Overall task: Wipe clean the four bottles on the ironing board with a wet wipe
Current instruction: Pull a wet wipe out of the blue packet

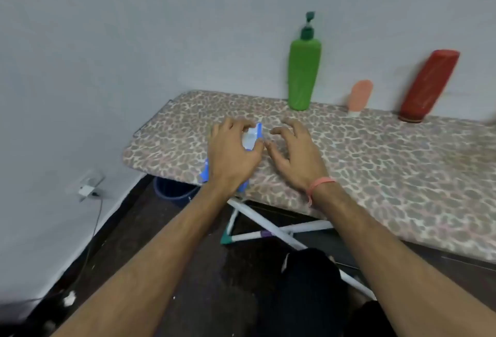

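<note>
Head view: left hand (232,154) lies over the wipe pack (251,138) at frame centre, fingers curled around it, blue-white wrapper showing between thumb and forefinger and again below the wrist. Pack's long axis runs lower left to upper right, near the board's (375,165) left end. Right hand (294,154) just beside it to the right, fingers spread and loose, grasping nothing, tips close to the pack's exposed end; likely about to pull a wipe. Three bottles stand along the far edge by the wall: green (303,73), small pink (359,96), red (426,87), the last two leaning. Fourth not visible. Open board lies between hands and bottles; right hand nearer them.
</note>
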